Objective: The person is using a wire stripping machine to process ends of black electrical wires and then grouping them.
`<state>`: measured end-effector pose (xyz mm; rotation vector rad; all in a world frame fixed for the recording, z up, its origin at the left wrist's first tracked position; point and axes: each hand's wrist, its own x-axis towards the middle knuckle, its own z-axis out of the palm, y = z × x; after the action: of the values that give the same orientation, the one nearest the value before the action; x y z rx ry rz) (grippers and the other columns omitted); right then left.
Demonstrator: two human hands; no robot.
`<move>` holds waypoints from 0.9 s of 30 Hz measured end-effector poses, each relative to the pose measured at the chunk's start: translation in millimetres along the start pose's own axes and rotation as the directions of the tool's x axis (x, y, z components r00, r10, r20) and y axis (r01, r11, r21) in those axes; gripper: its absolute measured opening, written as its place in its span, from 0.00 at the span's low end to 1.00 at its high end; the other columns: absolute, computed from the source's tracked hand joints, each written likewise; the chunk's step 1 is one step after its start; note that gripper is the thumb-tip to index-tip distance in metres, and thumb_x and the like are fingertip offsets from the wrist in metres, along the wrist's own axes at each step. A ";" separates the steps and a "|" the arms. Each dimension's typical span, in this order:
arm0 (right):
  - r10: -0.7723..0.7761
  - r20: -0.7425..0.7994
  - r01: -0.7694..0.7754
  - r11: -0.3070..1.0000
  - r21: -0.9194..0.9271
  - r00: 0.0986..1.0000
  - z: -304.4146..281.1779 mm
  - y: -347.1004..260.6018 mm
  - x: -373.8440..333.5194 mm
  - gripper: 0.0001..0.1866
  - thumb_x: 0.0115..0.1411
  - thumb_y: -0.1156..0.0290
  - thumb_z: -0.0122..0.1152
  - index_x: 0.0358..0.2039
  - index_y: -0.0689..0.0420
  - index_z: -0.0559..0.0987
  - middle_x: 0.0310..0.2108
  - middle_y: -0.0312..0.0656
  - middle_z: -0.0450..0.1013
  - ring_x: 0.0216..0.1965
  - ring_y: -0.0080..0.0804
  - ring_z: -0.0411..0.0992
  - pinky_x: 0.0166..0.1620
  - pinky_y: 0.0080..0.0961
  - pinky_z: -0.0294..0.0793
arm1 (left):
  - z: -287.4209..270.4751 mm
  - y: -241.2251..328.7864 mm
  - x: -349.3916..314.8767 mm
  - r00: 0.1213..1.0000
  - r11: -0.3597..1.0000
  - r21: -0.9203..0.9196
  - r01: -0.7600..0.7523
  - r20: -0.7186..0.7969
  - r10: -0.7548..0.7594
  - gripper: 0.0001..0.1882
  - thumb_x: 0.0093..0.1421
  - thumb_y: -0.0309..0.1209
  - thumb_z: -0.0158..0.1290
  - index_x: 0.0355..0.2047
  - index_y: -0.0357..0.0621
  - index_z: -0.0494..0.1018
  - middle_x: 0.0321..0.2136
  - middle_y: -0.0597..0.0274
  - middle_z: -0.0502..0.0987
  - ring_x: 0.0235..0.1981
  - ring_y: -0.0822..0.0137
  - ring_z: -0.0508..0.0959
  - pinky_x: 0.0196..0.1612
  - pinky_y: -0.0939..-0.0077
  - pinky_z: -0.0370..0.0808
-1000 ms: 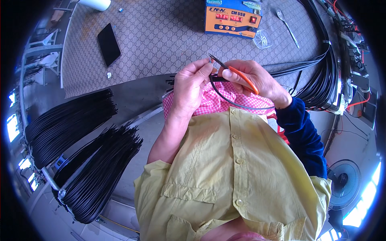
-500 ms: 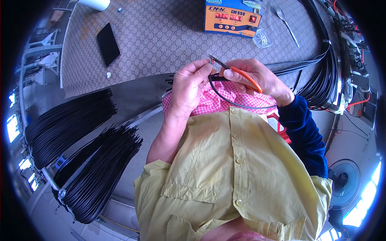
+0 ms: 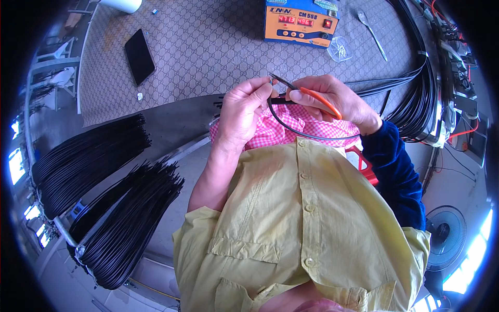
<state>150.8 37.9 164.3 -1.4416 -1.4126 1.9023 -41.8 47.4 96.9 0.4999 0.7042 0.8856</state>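
My left hand [image 3: 244, 112] pinches the end of a thin black cable [image 3: 291, 130] near its tip. The cable loops down over a pink checked cloth [image 3: 280, 130] and runs off to the right. My right hand [image 3: 338, 101] grips orange-handled cutters [image 3: 312, 96], whose dark jaws [image 3: 275, 79] sit at the cable end held by the left fingers. Both hands are close together above the edge of a patterned brown table [image 3: 208, 47], in front of a yellow shirt.
An orange and blue box with a red display [image 3: 301, 21] stands at the table's far side. A black phone [image 3: 139, 56], a small clear bag [image 3: 340, 49] and a spoon [image 3: 371, 34] lie nearby. Black cable bundles [image 3: 99, 156] hang left; more cables [image 3: 421, 88] curve right. A fan [image 3: 447, 236] stands lower right.
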 end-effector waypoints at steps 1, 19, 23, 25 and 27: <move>-0.011 0.006 0.011 1.000 0.000 1.000 -0.7 0.4 -0.2 0.19 0.55 0.55 0.53 0.24 0.61 0.73 0.11 0.29 0.60 0.13 0.14 0.58 0.16 0.14 0.57 | -0.2 0.6 0.0 1.000 1.000 0.002 0.001 0.007 -0.001 0.08 0.55 0.23 0.47 0.35 0.35 0.71 0.29 0.60 0.75 0.27 0.77 0.72 0.29 0.88 0.67; -0.392 -0.169 0.264 0.825 -0.500 0.904 -5.5 27.3 18.1 0.13 0.52 0.67 0.56 0.33 0.63 0.73 0.22 0.43 0.70 0.23 0.33 0.68 0.29 0.23 0.67 | 0.0 7.5 -1.4 1.000 1.000 0.018 0.010 0.027 -0.010 0.08 0.55 0.22 0.47 0.36 0.34 0.71 0.32 0.57 0.74 0.28 0.76 0.72 0.29 0.88 0.67; -0.500 -0.190 0.114 0.515 -0.850 0.845 -6.6 46.5 36.6 0.18 0.46 0.74 0.56 0.41 0.58 0.71 0.29 0.46 0.69 0.32 0.45 0.68 0.35 0.29 0.69 | 3.2 8.5 -1.2 0.999 1.000 0.019 0.013 0.044 -0.014 0.09 0.56 0.24 0.46 0.37 0.34 0.70 0.30 0.57 0.74 0.26 0.76 0.71 0.30 0.87 0.68; -0.549 -0.181 0.071 0.406 -0.911 0.816 -5.9 52.5 46.1 0.21 0.45 0.76 0.55 0.43 0.57 0.69 0.30 0.45 0.68 0.35 0.43 0.67 0.38 0.30 0.68 | 2.6 9.2 -0.8 0.998 0.999 0.025 0.026 0.064 -0.027 0.09 0.57 0.25 0.46 0.37 0.34 0.70 0.29 0.58 0.73 0.25 0.76 0.70 0.31 0.86 0.69; -0.610 -0.141 0.085 0.327 -0.941 0.780 -7.4 57.9 54.2 0.24 0.44 0.79 0.53 0.45 0.56 0.68 0.31 0.44 0.67 0.38 0.41 0.66 0.41 0.30 0.68 | 4.9 10.0 -1.6 0.998 0.999 0.036 0.023 0.050 -0.025 0.10 0.57 0.25 0.46 0.38 0.34 0.70 0.29 0.58 0.73 0.24 0.76 0.70 0.31 0.86 0.69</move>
<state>150.4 57.6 87.2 -1.5818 -2.3647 0.2582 -44.1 50.9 107.3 0.5430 0.6793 0.8361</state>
